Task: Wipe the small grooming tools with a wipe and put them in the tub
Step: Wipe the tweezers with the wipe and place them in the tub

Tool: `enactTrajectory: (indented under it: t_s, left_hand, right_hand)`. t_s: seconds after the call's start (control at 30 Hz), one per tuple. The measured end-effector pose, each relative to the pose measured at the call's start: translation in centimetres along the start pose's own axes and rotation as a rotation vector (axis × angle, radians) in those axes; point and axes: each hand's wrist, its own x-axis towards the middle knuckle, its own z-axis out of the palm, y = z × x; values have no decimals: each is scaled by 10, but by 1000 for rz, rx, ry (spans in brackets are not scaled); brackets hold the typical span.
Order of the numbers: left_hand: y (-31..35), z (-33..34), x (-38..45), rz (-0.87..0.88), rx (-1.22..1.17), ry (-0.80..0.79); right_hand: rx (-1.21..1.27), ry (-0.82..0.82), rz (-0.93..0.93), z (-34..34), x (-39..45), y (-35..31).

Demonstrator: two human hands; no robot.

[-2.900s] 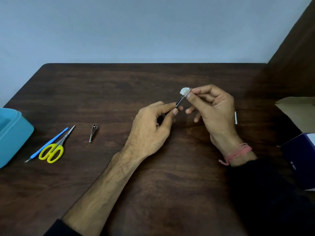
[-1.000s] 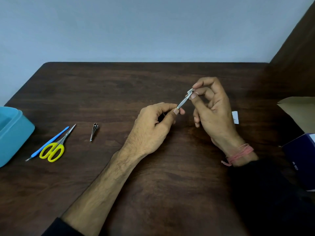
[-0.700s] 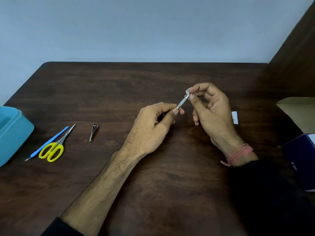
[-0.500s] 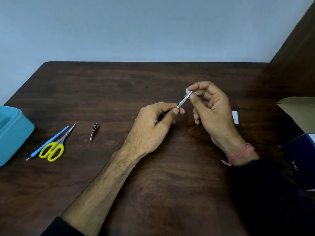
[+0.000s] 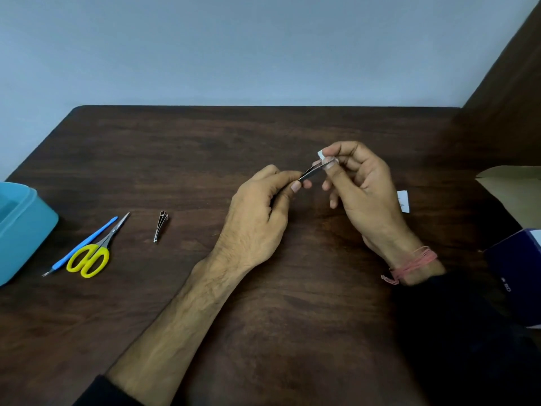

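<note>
My left hand (image 5: pixel 257 218) pinches the lower end of a thin metal tweezers (image 5: pixel 311 172) above the middle of the table. My right hand (image 5: pixel 363 194) pinches a small white wipe (image 5: pixel 321 155) around the tweezers' upper tip. On the left of the table lie a metal nail clipper (image 5: pixel 161 226), yellow-handled scissors (image 5: pixel 95 253) and a thin blue cuticle tool (image 5: pixel 85 244). The blue tub (image 5: pixel 26 227) stands at the left edge, partly out of view.
A small white wipe packet (image 5: pixel 403 201) lies just right of my right hand. A brown cardboard flap (image 5: pixel 512 189) and a dark blue box (image 5: pixel 515 273) sit at the right edge. The dark wooden table (image 5: pixel 205 148) meets a wall behind.
My right hand has kept sliding the wipe back and forth along the tweezers' tip. My left hand has held the tweezers in place. The tools on the left have not moved.
</note>
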Motion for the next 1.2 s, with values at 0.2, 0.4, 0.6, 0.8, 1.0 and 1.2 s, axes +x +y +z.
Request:
enactTrajectory:
  t_s: [0.2,0.4,0.6,0.8,1.0,1.2]
  left_hand:
    - [-1,0,1,6,-7,35]
    - [-2,0,1,-1,-54,39]
    - [-2,-2,2,-32,-62,19]
    - [5,-3,0,-75,-162,-24]
    - [6,-6,1,-99,-198,-38]
    - [4,-4,0,-70,-180,-43]
  right_hand:
    - [88,-26,13,-4,1,0]
    - [127,-19,17,-1,-1,-2]
    - [141,29,23,0,-2,0]
    - [196,58,105,-3,-2,-2]
    - [28,-64,77,0,-5,-2]
    - [114,5,115,-3,-5,-3]
